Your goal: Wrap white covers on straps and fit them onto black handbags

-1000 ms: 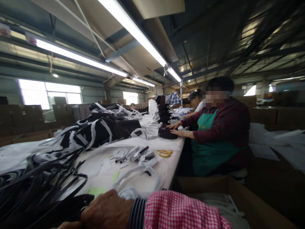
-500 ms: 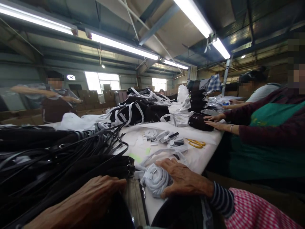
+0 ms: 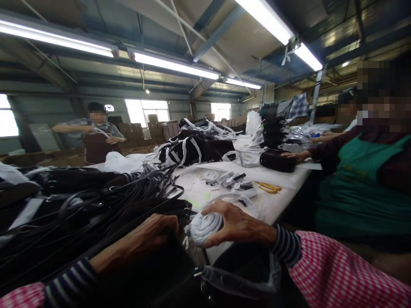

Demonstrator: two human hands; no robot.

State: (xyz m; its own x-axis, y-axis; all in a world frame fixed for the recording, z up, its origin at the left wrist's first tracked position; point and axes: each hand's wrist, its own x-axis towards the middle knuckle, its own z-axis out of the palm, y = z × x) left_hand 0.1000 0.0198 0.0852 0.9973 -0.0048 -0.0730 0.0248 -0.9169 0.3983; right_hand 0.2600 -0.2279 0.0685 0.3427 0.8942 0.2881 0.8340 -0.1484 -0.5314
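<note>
My right hand (image 3: 239,222) is curved around a coiled strap (image 3: 205,226) in white wrapping, fingers over its far side and thumb along its near side. To the left, my left hand (image 3: 154,235) is closed, with its fingertips curled over the upper edge of a black bag (image 3: 154,278) in front of me. Metal rings and a strap in clear wrapping (image 3: 239,280) show at the bag's right side. The bag's lower part runs out of view.
Black bags with long straps (image 3: 96,192) pile up on the left. Several smaller wrapped coils (image 3: 237,182) and yellow scissors (image 3: 269,187) lie on the white table (image 3: 285,203). A co-worker in a green apron (image 3: 349,188) stands at right, another person (image 3: 99,137) at far left.
My left hand has come up with the black bag's edge, and its wrapped strap now shows. My right hand still holds the coil. The green-aproned co-worker has leaned back, and the view has shifted.
</note>
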